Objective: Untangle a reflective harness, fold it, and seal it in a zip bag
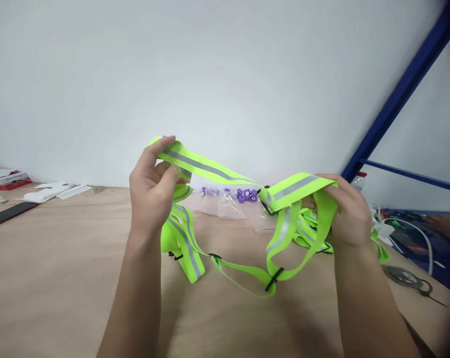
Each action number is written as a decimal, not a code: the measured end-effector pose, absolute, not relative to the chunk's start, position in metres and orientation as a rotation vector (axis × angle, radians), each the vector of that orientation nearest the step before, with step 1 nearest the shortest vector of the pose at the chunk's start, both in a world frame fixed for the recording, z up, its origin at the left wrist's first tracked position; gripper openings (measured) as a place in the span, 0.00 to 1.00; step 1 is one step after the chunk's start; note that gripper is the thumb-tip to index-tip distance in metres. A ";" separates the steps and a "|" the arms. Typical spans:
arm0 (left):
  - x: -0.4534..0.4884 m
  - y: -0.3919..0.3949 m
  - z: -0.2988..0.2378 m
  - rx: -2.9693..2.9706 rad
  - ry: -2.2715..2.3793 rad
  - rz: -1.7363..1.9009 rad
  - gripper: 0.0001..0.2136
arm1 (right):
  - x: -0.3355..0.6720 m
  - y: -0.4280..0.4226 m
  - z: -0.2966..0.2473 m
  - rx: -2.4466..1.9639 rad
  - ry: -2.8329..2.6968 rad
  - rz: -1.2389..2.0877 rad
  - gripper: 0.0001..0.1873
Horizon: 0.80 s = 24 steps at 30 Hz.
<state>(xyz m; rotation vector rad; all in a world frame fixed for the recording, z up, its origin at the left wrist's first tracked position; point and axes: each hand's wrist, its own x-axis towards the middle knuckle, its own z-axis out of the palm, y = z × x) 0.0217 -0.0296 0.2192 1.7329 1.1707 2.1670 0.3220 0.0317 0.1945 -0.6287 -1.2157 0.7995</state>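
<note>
A neon yellow-green reflective strap harness (210, 167) with grey stripes and black buckles is stretched between my two hands above the table. My left hand (152, 186) pinches one band of it, thumb below and fingers on top. At the other side my right hand (349, 209) is closed on a folded band near a black buckle; some of its fingers are hidden behind the webbing. Loops of the harness hang down between the hands, with a black slider at the lowest bend. Another bunch of similar straps (307, 228) lies behind, near my right hand.
Clear plastic bags (230, 206) with several purple pieces (247, 195) lie at the back by the wall. White papers (55, 191) and a dark bar (10, 215) are at left. On the right are a dark oval object (402, 276), cables (414, 226) and a blue metal frame (400, 94).
</note>
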 end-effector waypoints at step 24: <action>0.075 -0.050 0.226 1.947 1.079 1.903 0.17 | 0.280 0.036 0.158 -0.894 -2.214 0.849 0.38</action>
